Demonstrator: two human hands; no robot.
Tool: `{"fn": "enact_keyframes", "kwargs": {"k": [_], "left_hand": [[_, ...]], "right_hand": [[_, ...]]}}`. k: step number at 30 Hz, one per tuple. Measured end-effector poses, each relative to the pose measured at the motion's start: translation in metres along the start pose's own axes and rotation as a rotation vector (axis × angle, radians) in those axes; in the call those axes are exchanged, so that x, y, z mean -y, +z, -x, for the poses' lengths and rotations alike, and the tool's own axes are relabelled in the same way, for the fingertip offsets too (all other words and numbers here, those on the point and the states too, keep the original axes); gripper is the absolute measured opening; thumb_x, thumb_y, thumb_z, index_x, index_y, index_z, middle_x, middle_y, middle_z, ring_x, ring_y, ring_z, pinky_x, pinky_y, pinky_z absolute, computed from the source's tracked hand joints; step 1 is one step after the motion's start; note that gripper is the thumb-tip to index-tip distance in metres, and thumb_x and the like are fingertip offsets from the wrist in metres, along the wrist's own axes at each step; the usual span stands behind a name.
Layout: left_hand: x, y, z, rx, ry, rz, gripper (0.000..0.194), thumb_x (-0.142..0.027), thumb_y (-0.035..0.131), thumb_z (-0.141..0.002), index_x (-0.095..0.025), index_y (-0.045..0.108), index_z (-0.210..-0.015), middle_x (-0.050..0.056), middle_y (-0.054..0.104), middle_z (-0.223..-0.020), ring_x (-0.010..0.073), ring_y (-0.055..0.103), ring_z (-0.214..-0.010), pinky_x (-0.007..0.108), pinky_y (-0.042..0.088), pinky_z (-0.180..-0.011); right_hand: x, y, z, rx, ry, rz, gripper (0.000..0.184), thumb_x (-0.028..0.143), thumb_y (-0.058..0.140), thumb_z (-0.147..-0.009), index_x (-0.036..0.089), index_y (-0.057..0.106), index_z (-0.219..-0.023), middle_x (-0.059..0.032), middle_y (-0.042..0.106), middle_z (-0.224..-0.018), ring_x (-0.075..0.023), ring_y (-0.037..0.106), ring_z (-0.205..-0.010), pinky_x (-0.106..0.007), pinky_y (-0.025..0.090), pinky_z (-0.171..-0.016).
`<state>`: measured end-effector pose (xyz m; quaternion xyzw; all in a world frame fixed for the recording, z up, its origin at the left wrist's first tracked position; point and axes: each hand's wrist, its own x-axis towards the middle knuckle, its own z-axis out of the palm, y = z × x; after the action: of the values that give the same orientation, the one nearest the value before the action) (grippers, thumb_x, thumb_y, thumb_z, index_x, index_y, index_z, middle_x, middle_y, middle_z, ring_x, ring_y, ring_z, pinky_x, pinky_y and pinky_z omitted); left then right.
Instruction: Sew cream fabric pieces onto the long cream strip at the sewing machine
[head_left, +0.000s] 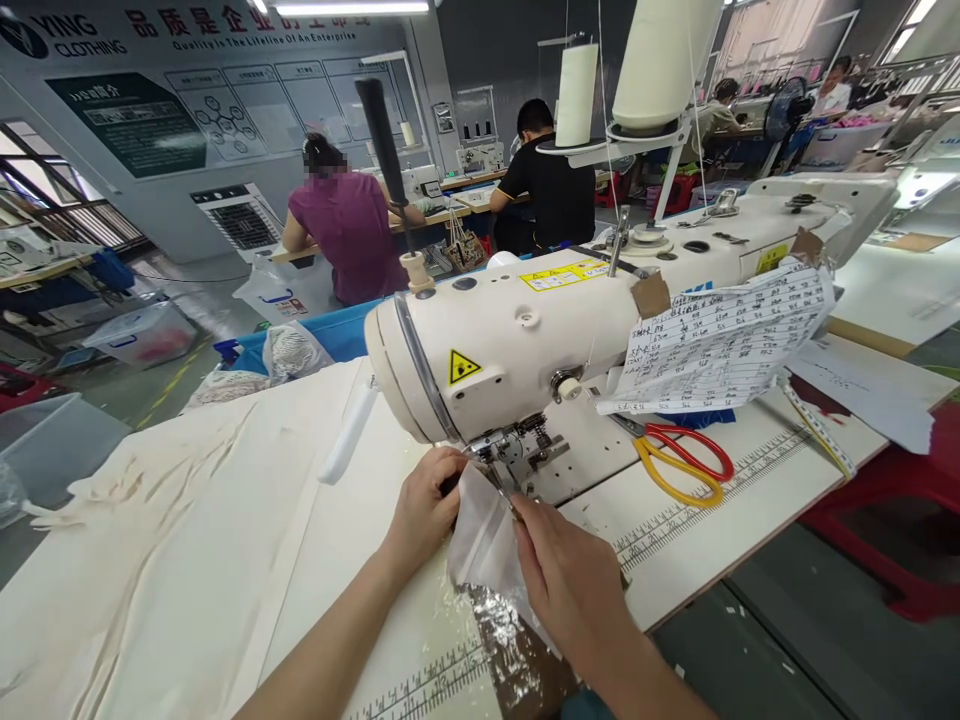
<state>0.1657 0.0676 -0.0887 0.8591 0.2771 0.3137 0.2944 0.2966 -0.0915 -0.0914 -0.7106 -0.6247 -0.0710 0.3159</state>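
Two hands [495, 545] pinching one white fabric piece [484, 540], one sewing machine [525, 340]

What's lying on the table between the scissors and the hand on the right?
In the head view, only bare table with its printed ruler strip lies between the scissors and the right hand; nothing else sits on that stretch.

A small piece of thin white fabric [480, 535], slightly crumpled, lies flat on the table pinched between the left fingers [442, 480] and right fingertips [525, 510], its far edge beyond them under the presser foot [504, 462].
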Motion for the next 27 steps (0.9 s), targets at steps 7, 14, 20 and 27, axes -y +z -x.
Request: {"fn": "enact_keyframes", "kwargs": {"k": [7,14,20,27], "left_hand": [[-0.0025,0.0009,-0.0021,-0.013,-0.015,0.007,0.02,-0.033,0.054,-0.09,-0.02,0.067,-0.081,0.004,0.066,-0.085,0.0185,0.06,-0.079,0.029,0.046,-0.071],[-0.0005,0.001,-0.0018,0.02,-0.057,0.031,0.022,-0.035,0.054,-0.091,-0.02,0.066,-0.081,0.003,0.061,-0.083,0.0194,0.06,-0.083,0.029,0.046,-0.071],[-0.0001,0.0012,-0.0005,0.018,0.016,-0.015,0.021,-0.032,0.051,-0.094,-0.019,0.064,-0.084,0.004,0.062,-0.085,0.019,0.059,-0.083,0.03,0.047,-0.072],[-0.0069,0.0061,0.0006,-0.021,0.161,-0.216,0.012,-0.026,0.05,-0.094,-0.019,0.06,-0.091,0.005,0.062,-0.088,0.0198,0.055,-0.08,0.029,0.044,-0.066]], "right_hand": [[0.0002,0.0002,0.0017,0.009,-0.002,-0.026,0.031,0.011,0.042,-0.098,0.011,0.063,-0.121,-0.0101,0.076,-0.094,-0.0214,0.073,-0.071,-0.028,0.053,-0.051],[0.0,-0.0009,0.0026,-0.009,0.027,-0.054,0.03,0.012,0.042,-0.098,0.014,0.061,-0.121,-0.0099,0.076,-0.099,-0.0214,0.073,-0.076,-0.029,0.055,-0.057],[0.0005,-0.0002,0.0023,0.007,0.024,-0.043,0.03,0.011,0.042,-0.097,0.013,0.061,-0.12,-0.0099,0.076,-0.096,-0.0216,0.073,-0.073,-0.028,0.053,-0.055],[0.0004,0.0004,0.0019,0.004,0.003,-0.034,0.034,0.015,0.032,-0.103,0.011,0.059,-0.124,-0.0098,0.075,-0.093,-0.0208,0.072,-0.071,-0.028,0.05,-0.052]]}}
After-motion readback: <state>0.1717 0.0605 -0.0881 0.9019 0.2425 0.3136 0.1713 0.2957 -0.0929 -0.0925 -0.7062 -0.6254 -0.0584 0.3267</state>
